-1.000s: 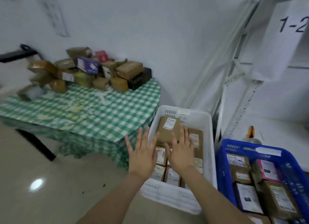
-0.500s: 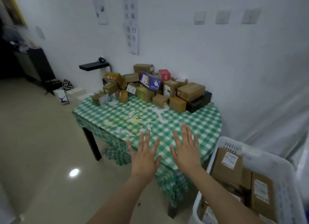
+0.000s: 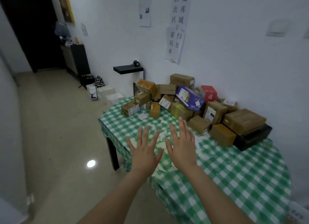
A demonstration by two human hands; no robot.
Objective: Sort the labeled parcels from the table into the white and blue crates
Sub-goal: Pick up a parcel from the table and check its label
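Fingers (image 3: 181, 125) splayed wide on both left hand (image 3: 145, 154) and right hand (image 3: 183, 147), holding nothing; parcels (image 3: 189, 105) piled along surface (image 3: 234, 170) far edge.

Green-white checked tablecloth (image 3: 234, 170); brown parcels (image 3: 182, 96) (one purple (image 3: 189, 97)).

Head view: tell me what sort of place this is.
Probably a small parcel dispatch room: labelled parcels heaped on a green-checked table against the wall, and paper notices above them marking a courier outbound area.
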